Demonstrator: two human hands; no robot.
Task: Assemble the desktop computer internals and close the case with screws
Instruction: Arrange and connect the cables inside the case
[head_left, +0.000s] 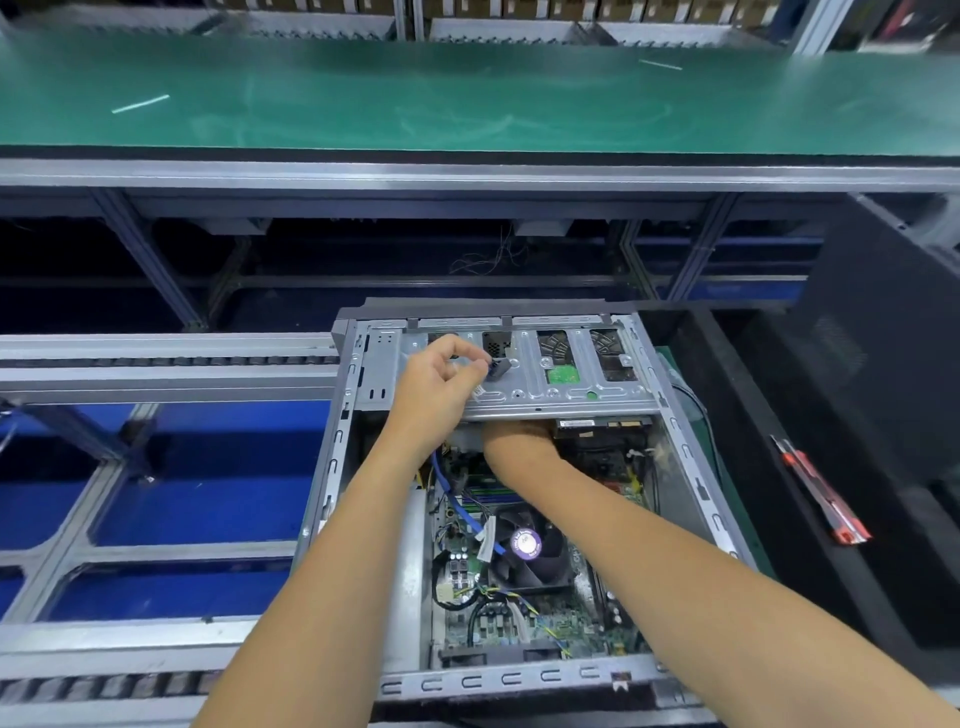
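Green matting covers a long workbench (467, 98) across the top of the frame, with bare aluminium rails and blue panels open at left and a dark tray at right holding one red-handled tool (821, 493). At lower centre, one open computer case (332, 467) lies on its side, its perforated metal edges running along the left, right and bottom of the opening, leaving the interior reachable only from above. Two bare arms reach into it. The left hand (436, 384) sits on top of the silver drive cage (550, 384) at the case's far end, fingers curled and pinching a small dark connector (497, 366) with a tagged cable just beside a cage slot. The right hand (514, 441) is tucked under the cage's near lip, beside one hard drive (597, 426); its fingers are hidden, so whether it grips anything cannot be told. Below the arms lies one motherboard (561, 608), carrying one black cooler fan (524, 551) with a purple centre label, and one blue cable (457, 499) runs up from the board toward the left wrist.
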